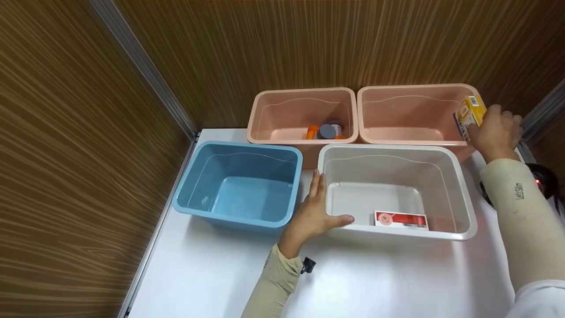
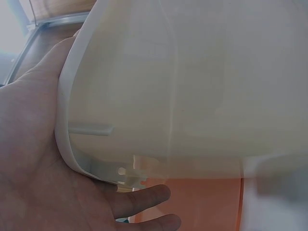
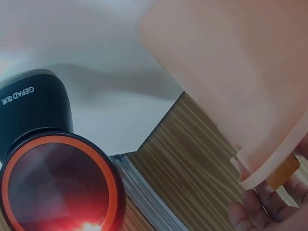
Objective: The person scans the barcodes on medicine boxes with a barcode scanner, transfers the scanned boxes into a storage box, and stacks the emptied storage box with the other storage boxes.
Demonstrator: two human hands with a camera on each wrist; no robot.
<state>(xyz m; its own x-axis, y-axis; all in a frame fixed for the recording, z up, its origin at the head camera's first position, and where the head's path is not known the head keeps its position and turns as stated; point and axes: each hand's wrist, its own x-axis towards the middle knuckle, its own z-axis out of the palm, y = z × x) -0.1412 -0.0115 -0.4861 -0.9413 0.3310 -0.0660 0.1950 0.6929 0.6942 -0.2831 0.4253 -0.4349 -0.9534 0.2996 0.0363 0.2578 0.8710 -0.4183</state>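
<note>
My right hand (image 1: 498, 132) grips a small yellow carton (image 1: 470, 115) at the right end of the right pink bin (image 1: 406, 112). The carton is tilted, printed with a round picture and a barcode, and overlaps the bin's rim. In the right wrist view, the bin wall hides most of it. My left hand (image 1: 310, 217) rests against the front left corner of the white bin (image 1: 388, 168), fingers straight and spread, thumb over the front rim. Inside that bin lies a red and white carton (image 1: 401, 220), near the front wall.
The left pink bin (image 1: 287, 112) holds orange bottles (image 1: 311, 132), one with a grey cap (image 1: 327, 131). A blue bin (image 1: 247, 161) stands left of the white one. Beyond my right forearm is a black device (image 3: 38, 101) with a red glow. Wood-grain walls (image 1: 309, 44) enclose the table.
</note>
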